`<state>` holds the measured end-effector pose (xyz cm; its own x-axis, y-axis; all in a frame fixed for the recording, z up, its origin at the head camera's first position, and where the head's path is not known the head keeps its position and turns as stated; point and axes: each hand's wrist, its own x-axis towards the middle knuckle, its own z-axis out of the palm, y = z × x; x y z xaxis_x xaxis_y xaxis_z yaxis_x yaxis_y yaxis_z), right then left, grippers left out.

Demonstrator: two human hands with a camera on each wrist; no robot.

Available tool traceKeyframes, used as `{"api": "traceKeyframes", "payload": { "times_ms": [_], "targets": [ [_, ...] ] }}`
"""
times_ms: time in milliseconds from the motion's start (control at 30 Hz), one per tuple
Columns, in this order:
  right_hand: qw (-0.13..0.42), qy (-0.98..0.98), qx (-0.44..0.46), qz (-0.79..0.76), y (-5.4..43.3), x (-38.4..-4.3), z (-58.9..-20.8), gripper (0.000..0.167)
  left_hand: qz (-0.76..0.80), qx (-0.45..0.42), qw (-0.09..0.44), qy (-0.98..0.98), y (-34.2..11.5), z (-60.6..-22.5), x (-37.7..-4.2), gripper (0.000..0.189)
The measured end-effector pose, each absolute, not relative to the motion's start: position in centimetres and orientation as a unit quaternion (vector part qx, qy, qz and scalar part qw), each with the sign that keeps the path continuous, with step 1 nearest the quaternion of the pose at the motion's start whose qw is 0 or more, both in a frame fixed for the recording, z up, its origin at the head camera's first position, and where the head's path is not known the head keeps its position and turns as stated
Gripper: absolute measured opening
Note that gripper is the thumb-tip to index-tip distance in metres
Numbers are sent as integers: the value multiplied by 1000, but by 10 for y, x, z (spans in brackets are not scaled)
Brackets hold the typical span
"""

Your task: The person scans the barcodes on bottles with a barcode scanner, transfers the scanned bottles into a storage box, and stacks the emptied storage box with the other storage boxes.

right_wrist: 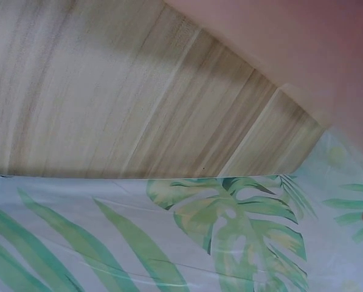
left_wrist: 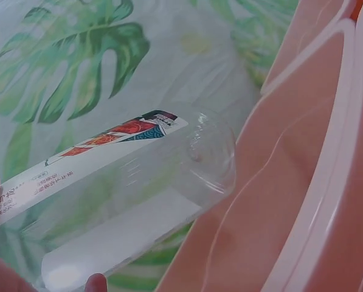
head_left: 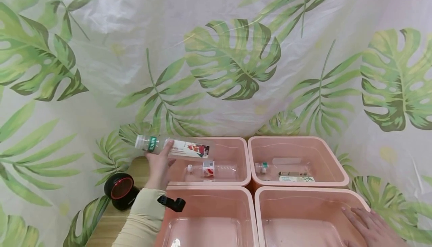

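My left hand (head_left: 159, 166) grips an empty clear plastic bottle (head_left: 187, 148) with a white cap and a printed label. The bottle lies nearly level above the back left pink bin (head_left: 243, 160), its cap end pointing left. In the left wrist view the bottle's bottom (left_wrist: 214, 155) points to the upper right, close to a bin edge, and only fingertips show at the left. Over the right side of the front right pink bin (head_left: 258, 217) is my right hand (head_left: 372, 226), fingers straight and holding nothing. Its fingers are barely visible in the right wrist view.
A clear bottle (head_left: 224, 171) with a red and white label lies in the back left bin. Another bottle (head_left: 305, 167) is in the back right bin. A black round device (head_left: 118, 190) with a red ring stands on the wooden table (head_left: 140, 169), left of the bins.
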<state>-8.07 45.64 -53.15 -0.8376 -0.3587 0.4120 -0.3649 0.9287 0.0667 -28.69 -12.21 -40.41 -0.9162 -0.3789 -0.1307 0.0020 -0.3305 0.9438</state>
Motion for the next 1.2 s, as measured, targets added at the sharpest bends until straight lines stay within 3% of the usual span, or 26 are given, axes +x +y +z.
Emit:
{"api": "traceKeyframes", "payload": {
  "times_ms": [167, 367, 633, 1067, 1200],
  "targets": [
    [222, -955, 195, 11, 457, -80, -532, 99, -834, 155, 84, -522, -88, -409, -293, 96],
    [231, -954, 191, 7, 456, -81, -532, 101, -853, 144, 17, -502, -50, -419, -291, 112],
    [224, -956, 191, 6, 457, -81, -533, 98, -865, 132, -5, -485, -9, -432, -288, 89],
    [197, -963, 186, -8, 460, -82, -539, 86, -890, 132, -61, -431, 35, -425, -285, 93],
    [197, -964, 181, -11, 459, -82, -538, 83, -894, 134, -79, -421, 47, -426, -283, 101]
  ]
}}
